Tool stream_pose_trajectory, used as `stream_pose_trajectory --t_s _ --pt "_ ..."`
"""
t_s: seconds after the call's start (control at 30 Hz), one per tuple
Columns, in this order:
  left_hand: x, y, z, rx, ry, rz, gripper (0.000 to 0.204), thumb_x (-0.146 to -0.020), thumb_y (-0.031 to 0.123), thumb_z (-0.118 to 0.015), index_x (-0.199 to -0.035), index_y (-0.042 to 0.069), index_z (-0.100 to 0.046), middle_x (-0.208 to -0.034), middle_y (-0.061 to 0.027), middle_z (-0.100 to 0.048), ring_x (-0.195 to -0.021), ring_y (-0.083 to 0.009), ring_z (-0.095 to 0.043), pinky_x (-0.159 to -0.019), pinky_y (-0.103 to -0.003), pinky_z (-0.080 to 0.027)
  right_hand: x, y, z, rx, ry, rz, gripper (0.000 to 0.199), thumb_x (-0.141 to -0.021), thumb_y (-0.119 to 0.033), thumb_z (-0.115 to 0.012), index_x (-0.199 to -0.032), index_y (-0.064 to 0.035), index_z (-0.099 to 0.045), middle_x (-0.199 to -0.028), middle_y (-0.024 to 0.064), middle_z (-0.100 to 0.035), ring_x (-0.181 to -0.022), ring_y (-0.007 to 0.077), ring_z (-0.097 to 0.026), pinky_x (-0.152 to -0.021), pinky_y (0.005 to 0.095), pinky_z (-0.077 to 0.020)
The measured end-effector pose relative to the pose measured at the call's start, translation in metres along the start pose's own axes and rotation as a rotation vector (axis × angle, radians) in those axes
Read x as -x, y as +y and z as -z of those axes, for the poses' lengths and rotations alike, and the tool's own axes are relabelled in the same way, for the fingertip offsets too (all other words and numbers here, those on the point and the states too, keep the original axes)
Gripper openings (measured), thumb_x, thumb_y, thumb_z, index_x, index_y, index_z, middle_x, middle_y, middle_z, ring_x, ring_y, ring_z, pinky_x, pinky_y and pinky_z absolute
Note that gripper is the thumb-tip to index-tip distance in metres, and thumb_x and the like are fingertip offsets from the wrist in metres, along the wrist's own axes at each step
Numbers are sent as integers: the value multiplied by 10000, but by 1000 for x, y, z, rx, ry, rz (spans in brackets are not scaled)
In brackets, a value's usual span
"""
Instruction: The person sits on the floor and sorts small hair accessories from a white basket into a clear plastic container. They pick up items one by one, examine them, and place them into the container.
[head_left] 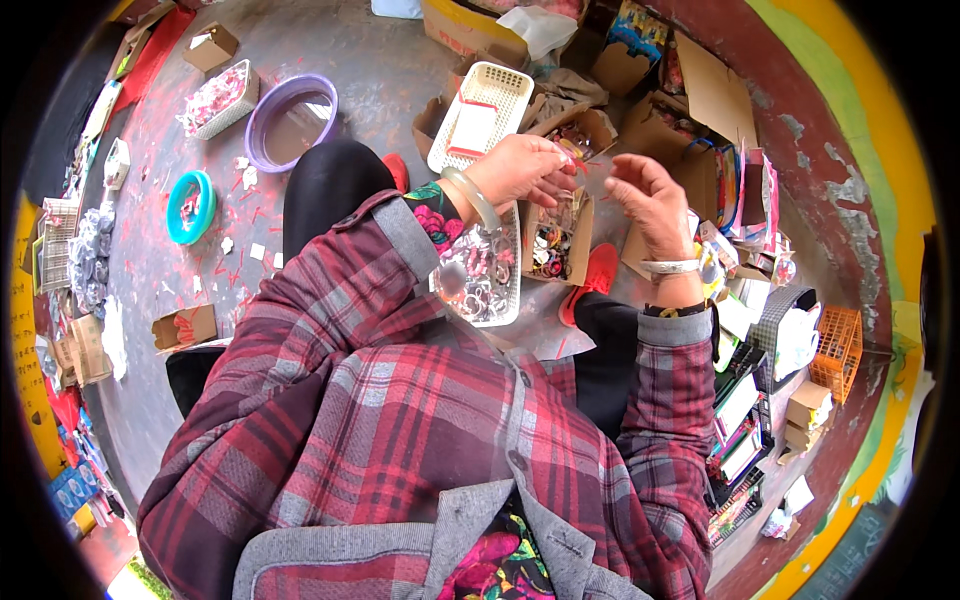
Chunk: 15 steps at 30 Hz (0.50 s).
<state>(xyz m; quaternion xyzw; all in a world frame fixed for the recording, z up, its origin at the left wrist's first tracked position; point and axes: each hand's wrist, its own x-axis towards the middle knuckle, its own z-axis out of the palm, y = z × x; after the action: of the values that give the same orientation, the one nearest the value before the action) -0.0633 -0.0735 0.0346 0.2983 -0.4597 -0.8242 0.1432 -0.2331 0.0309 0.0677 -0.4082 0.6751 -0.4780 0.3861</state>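
Note:
My left hand is pinched, with a small red piece at its fingertips, too small to name. My right hand is held a little to its right, fingers bent, with the thumb apart from them and nothing clear between. Under my left wrist a white plastic basket holds pink, white and clear ring-shaped pieces. Beside that basket, below the hands, is a cardboard box of small dark and coloured loops. Farther off, another white basket has a white, red-edged card in it.
A purple basin of murky water, a teal bowl and a basket of pink pieces stand on the left. Red and white scraps litter the floor. Opened cartons, black crates and an orange basket line the right wall.

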Motion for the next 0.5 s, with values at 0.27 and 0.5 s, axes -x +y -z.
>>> stream_pose_trajectory --t_s 0.27,0.5 --pt "-1 -2 0 33 -16 -33 228 -882 215 -483 -974 13 -536 -922 -107 -611 -791 -151 -604 -653 -248 -495 8 13 -26 47 3 -22 185 -765 -104 -650 -888 32 -629 -767 31 -630 -686 69 -545 -623 212 -447" --pt "3 6 -4 59 -13 -17 247 -864 258 -541 -965 33 -545 -881 -62 -606 -789 -122 -589 -647 -245 -489 8 19 -27 -124 78 -23 170 -832 -133 -576 -872 21 -636 -757 37 -636 -662 68 -557 -559 191 -431"
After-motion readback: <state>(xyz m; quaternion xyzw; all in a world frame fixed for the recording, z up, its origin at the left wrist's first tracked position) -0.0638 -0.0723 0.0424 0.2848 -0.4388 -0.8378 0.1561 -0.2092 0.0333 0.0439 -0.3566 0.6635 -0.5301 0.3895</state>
